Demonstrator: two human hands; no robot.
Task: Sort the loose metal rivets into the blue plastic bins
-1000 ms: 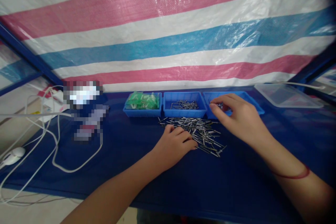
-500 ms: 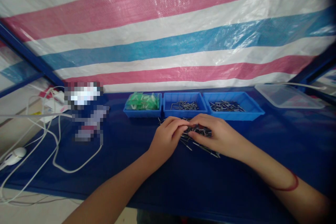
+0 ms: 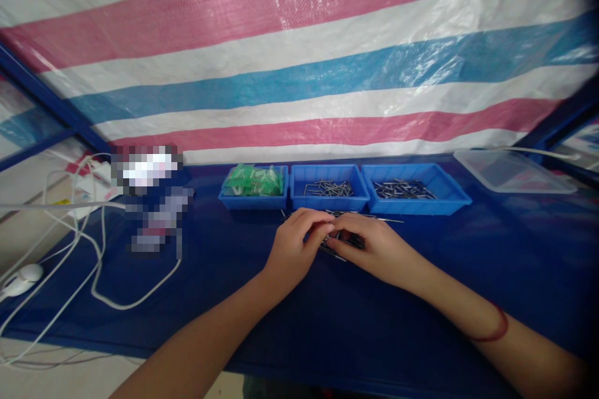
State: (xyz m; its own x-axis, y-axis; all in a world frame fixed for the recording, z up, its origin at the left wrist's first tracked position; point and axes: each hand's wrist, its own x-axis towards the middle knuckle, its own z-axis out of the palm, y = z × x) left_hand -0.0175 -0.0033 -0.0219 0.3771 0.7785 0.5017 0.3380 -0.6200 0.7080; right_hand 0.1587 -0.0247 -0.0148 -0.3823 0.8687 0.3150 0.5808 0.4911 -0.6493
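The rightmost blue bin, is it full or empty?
Neither: the bin is partly filled. Thin metal pieces lie in it, and bare blue plastic shows to their right.

Thin silver-grey metal rods [image 3: 403, 189] look shiny. Rectangular blue plastic trays [image 3: 421, 206] look ribbed inside, the striped red-white-blue plastic sheet [image 3: 299, 85] glossy.

Worn on the person's head, the camera looks forward and down over the table [image 3: 374, 336], fairly near, with the left hand [image 3: 291, 248] and right hand [image 3: 381, 248] just below centre, the bins [image 3: 254, 202] beyond, and the sheet [image 3: 281, 96] facing it across the upper half.
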